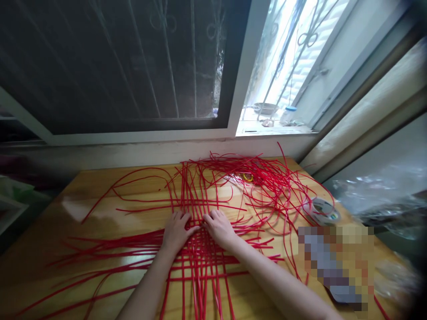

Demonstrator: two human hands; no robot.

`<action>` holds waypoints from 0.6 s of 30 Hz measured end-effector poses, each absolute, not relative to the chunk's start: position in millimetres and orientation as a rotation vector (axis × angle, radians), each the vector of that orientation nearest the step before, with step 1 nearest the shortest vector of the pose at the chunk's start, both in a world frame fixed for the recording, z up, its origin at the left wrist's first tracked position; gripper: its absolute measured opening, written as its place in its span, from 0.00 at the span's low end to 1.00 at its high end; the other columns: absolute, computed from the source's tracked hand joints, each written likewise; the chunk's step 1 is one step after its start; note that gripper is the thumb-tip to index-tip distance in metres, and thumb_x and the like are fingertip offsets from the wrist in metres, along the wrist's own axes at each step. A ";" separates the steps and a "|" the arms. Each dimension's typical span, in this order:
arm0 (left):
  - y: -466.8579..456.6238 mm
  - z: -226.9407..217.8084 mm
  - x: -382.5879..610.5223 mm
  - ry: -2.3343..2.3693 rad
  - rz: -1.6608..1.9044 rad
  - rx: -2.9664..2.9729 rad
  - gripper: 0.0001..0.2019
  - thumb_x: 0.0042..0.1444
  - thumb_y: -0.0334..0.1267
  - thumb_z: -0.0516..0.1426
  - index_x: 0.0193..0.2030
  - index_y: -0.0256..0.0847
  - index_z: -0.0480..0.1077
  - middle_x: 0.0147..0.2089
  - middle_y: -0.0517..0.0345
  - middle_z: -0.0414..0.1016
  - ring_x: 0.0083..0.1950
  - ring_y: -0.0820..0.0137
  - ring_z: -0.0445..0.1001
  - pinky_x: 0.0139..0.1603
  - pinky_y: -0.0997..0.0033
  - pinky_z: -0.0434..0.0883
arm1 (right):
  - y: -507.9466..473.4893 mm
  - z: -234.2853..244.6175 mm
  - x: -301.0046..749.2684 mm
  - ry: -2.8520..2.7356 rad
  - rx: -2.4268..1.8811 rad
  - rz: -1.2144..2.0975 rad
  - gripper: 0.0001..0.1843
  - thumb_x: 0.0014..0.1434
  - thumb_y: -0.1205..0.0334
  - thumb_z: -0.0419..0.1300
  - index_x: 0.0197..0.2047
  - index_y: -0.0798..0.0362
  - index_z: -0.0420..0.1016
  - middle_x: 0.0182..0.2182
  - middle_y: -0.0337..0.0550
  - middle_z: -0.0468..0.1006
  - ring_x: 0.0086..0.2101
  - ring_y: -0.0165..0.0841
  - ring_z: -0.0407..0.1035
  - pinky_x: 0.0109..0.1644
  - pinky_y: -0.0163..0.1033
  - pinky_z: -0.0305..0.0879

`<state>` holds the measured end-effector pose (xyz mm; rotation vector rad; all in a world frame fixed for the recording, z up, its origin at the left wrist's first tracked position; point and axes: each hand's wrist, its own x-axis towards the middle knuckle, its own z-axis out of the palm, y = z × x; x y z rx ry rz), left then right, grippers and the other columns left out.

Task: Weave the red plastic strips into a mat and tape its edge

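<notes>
Many long red plastic strips lie crossed over one another on a wooden table, woven into a loose grid at the middle. My left hand rests palm down on the woven patch, fingers apart, thumb pointing right. My right hand lies beside it, fingers curled down onto the strips, nearly touching the left thumb. Both hands press on the strips near the top edge of the weave.
A roll of tape sits at the table's right edge, and a small yellow ring lies under the strips at the back. A blurred-out object is at the right front. A window and sill stand behind the table.
</notes>
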<state>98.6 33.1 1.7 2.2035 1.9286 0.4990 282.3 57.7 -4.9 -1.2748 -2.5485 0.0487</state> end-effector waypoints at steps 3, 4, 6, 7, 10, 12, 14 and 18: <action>33.1 3.6 98.2 1.890 0.482 2.216 0.18 0.51 0.54 0.53 0.38 0.42 0.68 0.38 0.54 0.68 0.42 0.64 0.66 0.45 0.64 0.63 | 53.8 -4.3 281.1 -2.542 -1.292 0.049 0.05 0.59 0.66 0.52 0.38 0.52 0.68 0.32 0.44 0.67 0.35 0.35 0.59 0.41 0.39 0.56; 32.3 4.7 98.6 1.891 0.481 2.225 0.18 0.51 0.54 0.53 0.38 0.41 0.68 0.38 0.54 0.68 0.42 0.64 0.65 0.45 0.64 0.63 | 51.8 -3.4 280.6 -2.530 -1.305 0.054 0.05 0.59 0.65 0.52 0.38 0.52 0.68 0.32 0.45 0.67 0.35 0.36 0.59 0.41 0.39 0.56; 28.9 6.8 101.1 1.910 0.494 2.239 0.20 0.49 0.55 0.55 0.41 0.41 0.68 0.40 0.52 0.67 0.45 0.62 0.65 0.47 0.63 0.63 | 47.0 -1.6 280.0 -2.498 -1.321 0.086 0.05 0.60 0.63 0.52 0.38 0.52 0.68 0.34 0.45 0.68 0.37 0.36 0.59 0.43 0.40 0.56; 26.2 7.4 103.1 1.920 0.499 2.240 0.22 0.48 0.54 0.56 0.44 0.41 0.67 0.43 0.51 0.67 0.46 0.61 0.64 0.49 0.61 0.62 | 44.4 -1.2 280.2 -2.484 -1.319 0.108 0.05 0.60 0.63 0.52 0.38 0.52 0.67 0.35 0.45 0.68 0.37 0.36 0.59 0.43 0.41 0.57; 16.9 6.0 110.6 1.956 0.490 2.205 0.23 0.46 0.50 0.59 0.49 0.43 0.66 0.48 0.50 0.63 0.51 0.58 0.61 0.51 0.58 0.60 | 37.9 -2.7 281.9 -2.453 -1.295 0.145 0.08 0.59 0.62 0.53 0.43 0.52 0.66 0.38 0.45 0.67 0.40 0.37 0.59 0.44 0.42 0.57; 11.7 2.8 115.0 1.991 0.479 2.158 0.21 0.47 0.47 0.59 0.48 0.45 0.66 0.49 0.51 0.63 0.51 0.58 0.61 0.51 0.58 0.60 | 36.0 -5.3 283.0 -2.444 -1.288 0.139 0.10 0.59 0.62 0.53 0.45 0.52 0.65 0.38 0.46 0.67 0.40 0.38 0.59 0.45 0.42 0.58; 8.9 -0.4 117.6 2.014 0.493 2.123 0.19 0.49 0.46 0.58 0.48 0.45 0.66 0.48 0.51 0.63 0.50 0.59 0.62 0.50 0.58 0.60 | 35.9 -7.8 283.4 -2.445 -1.294 0.128 0.09 0.59 0.63 0.52 0.44 0.52 0.66 0.38 0.46 0.67 0.40 0.38 0.58 0.44 0.43 0.58; 8.4 -3.3 118.4 1.997 0.533 2.109 0.16 0.51 0.45 0.57 0.46 0.45 0.67 0.44 0.52 0.65 0.48 0.60 0.63 0.48 0.59 0.61 | 37.2 -10.7 282.6 -2.455 -1.308 0.111 0.07 0.59 0.64 0.52 0.41 0.52 0.67 0.36 0.45 0.67 0.39 0.38 0.57 0.44 0.42 0.58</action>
